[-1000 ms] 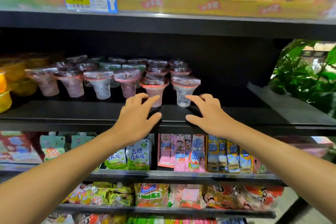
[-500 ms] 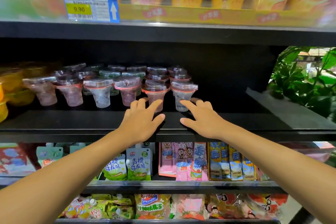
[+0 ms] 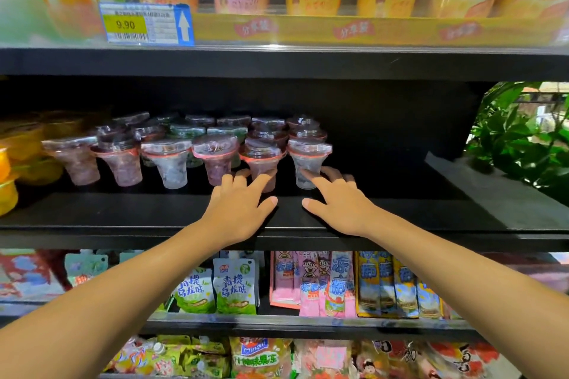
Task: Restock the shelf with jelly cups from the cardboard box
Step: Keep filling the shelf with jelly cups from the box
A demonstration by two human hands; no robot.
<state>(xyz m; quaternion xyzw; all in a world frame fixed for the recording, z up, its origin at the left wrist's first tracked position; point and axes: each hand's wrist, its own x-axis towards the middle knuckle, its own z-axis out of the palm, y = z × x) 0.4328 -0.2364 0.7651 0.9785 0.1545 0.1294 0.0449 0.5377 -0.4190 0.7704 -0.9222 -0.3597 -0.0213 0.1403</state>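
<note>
Several clear jelly cups stand in rows on the black shelf [image 3: 400, 212]. My left hand [image 3: 238, 204] reaches over the shelf edge, fingers spread, its fingertips at the base of a pink jelly cup [image 3: 261, 160] in the front row. Beside it, my right hand [image 3: 338, 203] has its fingers apart and its fingertips against the base of the rightmost clear jelly cup [image 3: 308, 160]. Neither hand is closed around a cup. The cardboard box is out of view.
Yellow jelly tubs [image 3: 18, 157] fill the shelf's left end. Tall drink cups and a 9.90 price tag [image 3: 146, 24] sit on the shelf above. Snack pouches [image 3: 234, 286] hang below. A green plant [image 3: 523, 138] stands at the right. The shelf's right part holds nothing.
Both hands have slid forward into the shelf, from just short of the front cups to touching their bases. The view has moved closer and tilted slightly down.
</note>
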